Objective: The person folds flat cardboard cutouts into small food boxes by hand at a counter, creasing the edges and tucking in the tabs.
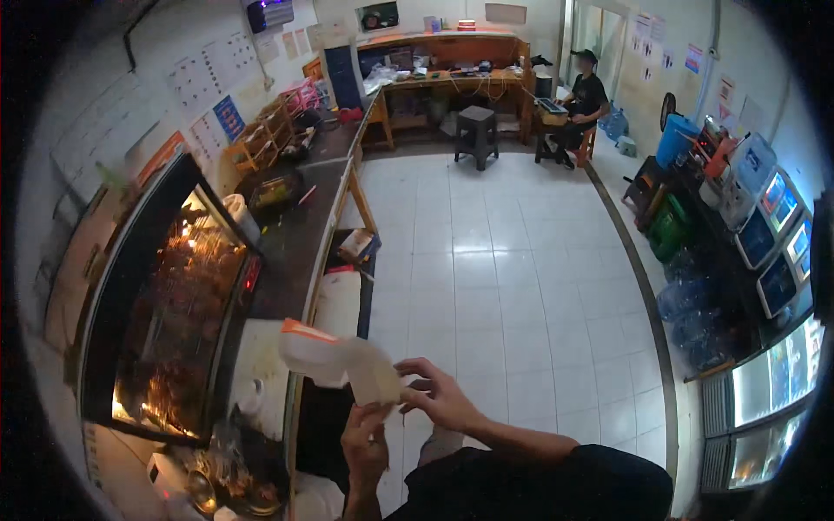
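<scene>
A pale, cream-coloured paper packet (373, 379) is up in front of me, blurred by motion, so its exact kind does not show. My left hand (367, 438) pinches its lower edge from below. The fingers of my right hand (439, 401) are bent around its right side, thumb and fingertips apart, touching or very close to the edge. Just behind the packet is a white, rounded piece with an orange rim (311, 347); whether it is joined to the packet I cannot tell.
Along the left runs a dark counter (291, 260) with a lit glass food warmer (174, 321) and a white board (261, 369). A person (586, 100) sits at the back right; a dark stool (477, 139) stands nearby. Clear water jugs (691, 304) line the right.
</scene>
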### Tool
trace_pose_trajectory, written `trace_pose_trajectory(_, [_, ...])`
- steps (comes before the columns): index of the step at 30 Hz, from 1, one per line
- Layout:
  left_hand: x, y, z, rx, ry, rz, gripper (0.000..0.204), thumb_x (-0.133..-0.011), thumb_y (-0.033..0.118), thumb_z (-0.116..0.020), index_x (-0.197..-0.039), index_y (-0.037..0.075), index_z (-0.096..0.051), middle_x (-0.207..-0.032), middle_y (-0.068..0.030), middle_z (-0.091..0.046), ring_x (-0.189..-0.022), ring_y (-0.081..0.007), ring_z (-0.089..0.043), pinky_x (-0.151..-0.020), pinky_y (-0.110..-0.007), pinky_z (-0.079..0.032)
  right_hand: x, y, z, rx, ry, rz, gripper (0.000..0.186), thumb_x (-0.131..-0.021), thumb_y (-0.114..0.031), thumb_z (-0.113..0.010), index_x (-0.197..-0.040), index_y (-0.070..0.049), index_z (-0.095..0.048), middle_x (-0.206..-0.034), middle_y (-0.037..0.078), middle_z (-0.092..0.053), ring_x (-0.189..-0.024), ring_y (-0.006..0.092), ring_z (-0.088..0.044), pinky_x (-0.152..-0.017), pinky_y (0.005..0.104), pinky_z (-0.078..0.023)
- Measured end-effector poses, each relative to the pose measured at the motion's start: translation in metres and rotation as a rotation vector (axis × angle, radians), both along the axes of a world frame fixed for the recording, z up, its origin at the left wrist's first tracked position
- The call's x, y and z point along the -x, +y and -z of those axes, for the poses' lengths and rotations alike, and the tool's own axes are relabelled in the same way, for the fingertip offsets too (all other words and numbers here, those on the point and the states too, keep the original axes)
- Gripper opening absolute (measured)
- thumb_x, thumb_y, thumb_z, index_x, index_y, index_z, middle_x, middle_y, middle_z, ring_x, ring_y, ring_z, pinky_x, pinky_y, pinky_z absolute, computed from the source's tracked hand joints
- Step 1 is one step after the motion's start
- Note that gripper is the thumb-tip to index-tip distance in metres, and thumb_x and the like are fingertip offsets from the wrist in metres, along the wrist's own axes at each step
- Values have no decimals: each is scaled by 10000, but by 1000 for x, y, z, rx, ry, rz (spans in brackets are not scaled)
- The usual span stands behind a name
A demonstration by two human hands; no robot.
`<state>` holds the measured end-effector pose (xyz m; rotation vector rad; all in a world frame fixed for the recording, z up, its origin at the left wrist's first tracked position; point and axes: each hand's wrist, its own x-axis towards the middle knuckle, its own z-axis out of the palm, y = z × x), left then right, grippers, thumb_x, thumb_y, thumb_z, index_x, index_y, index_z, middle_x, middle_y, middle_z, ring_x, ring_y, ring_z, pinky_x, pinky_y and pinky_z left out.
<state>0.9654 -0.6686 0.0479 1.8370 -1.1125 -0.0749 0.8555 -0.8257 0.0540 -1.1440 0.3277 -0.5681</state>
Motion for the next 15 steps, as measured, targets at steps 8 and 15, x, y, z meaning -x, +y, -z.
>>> trace_pose_trajectory(8, [-118,-274,21,-44,-203,377,262,-777,61,-768,-1030,91,-710,-1132,-92,-666,-1174,-316,-598,-950,-447,-486,-69,-228,42,111,332,438,382,-939,-168,-663,-1230,54,-554,-1105,137,-646,-971,203,-656,-810,350,-588])
trace_pose_trajectory(15, [-183,-519,155,-14,117,507,312,-768,132,-784,-1052,85,-664,-1187,-104,-625,-1231,-275,-544,-984,-475,-439,-230,-481,50,288,542,64,745,-902,-349,-707,-1444,33,-369,-1361,158,-520,-1205,328,-502,-1000,465,-429])
